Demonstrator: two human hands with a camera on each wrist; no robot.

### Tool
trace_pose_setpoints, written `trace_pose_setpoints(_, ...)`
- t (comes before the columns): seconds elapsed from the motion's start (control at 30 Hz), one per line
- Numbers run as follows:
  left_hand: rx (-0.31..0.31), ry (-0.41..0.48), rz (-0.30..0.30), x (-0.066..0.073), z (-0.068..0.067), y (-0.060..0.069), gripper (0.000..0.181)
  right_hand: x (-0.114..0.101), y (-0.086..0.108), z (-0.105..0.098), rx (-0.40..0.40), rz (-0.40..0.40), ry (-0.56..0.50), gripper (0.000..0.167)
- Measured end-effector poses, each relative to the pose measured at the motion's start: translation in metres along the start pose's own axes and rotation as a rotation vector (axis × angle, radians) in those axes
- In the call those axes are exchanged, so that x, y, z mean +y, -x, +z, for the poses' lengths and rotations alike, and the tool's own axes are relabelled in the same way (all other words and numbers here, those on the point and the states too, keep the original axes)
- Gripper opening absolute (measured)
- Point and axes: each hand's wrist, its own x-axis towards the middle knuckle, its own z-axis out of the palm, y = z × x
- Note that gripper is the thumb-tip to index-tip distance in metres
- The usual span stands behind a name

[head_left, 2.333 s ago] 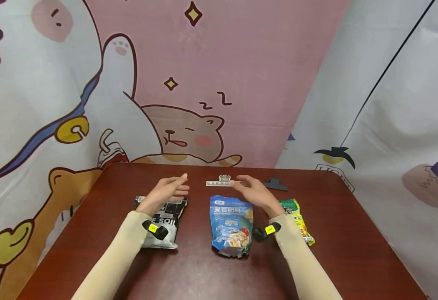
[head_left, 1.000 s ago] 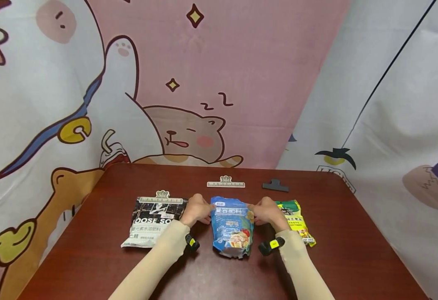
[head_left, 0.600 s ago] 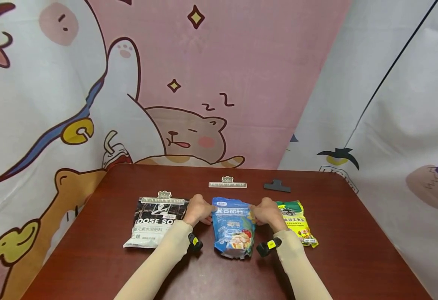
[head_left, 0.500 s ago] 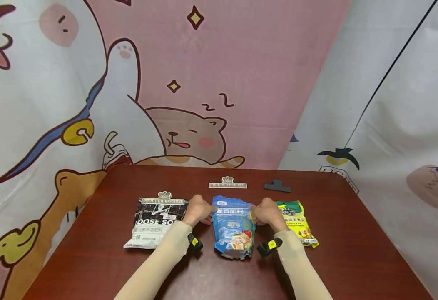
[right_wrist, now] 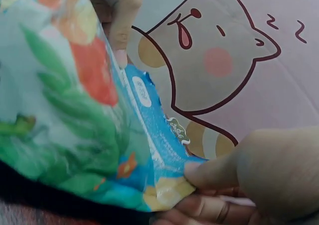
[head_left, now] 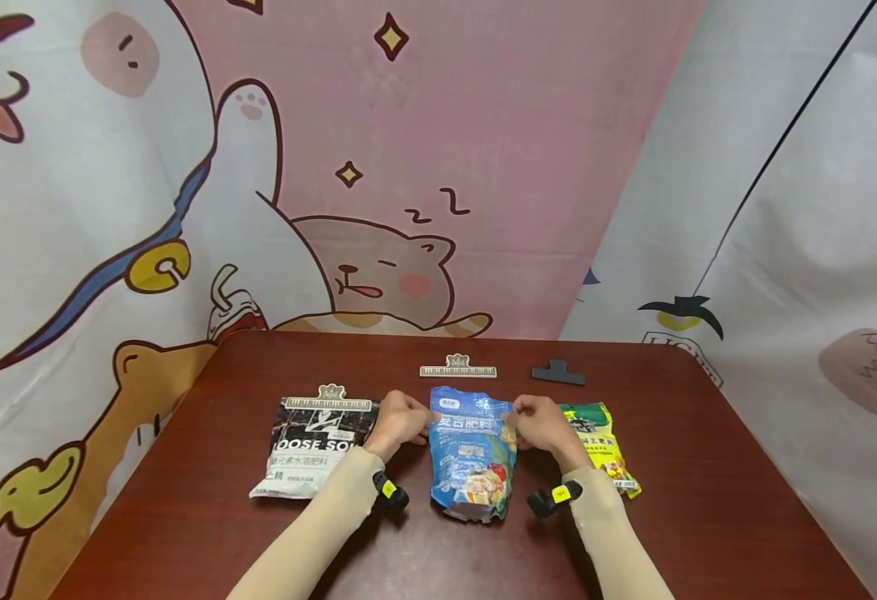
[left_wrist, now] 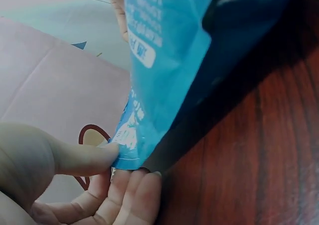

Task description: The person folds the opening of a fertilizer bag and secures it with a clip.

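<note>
A blue fertilizer bag (head_left: 471, 458) with fruit printed on it lies before me on the table, its upper part slightly raised. My left hand (head_left: 398, 422) pinches the bag's left edge near the top between thumb and fingers. The left wrist view shows that thumb on the blue bag corner (left_wrist: 159, 90). On the opposite edge, my right hand (head_left: 546, 429) pinches the bag between thumb and curled fingers. In the right wrist view the printed front of the bag (right_wrist: 79, 105) fills the left side.
Left of the blue bag lies a black-and-white soil bag (head_left: 307, 458) with a pale clip (head_left: 331, 401) across its top. Behind are another pale clip (head_left: 457, 368) and a black clip (head_left: 558, 374). A yellow-green bag (head_left: 602, 450) lies to the right, partly behind my right hand.
Both hands have come down from above the table to the blue bag's upper edges and taken hold. Over the last half second the bag's top has risen slightly, and my right hand has shifted a little right.
</note>
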Motion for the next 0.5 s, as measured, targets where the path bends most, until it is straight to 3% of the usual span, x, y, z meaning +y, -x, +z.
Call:
trace_pose_setpoints(0.3,-0.076,0.163,0.038,-0.006,-0.001,-0.002,0.017,0.01,0.005,-0.01,0.019,-0.144,-0.046,0.015)
trace_pose_setpoints(0.5,-0.124,0.255,0.058,-0.004,-0.009,0.0,0.017,0.006,0.009,-0.013,0.047,-0.214,-0.086,0.016)
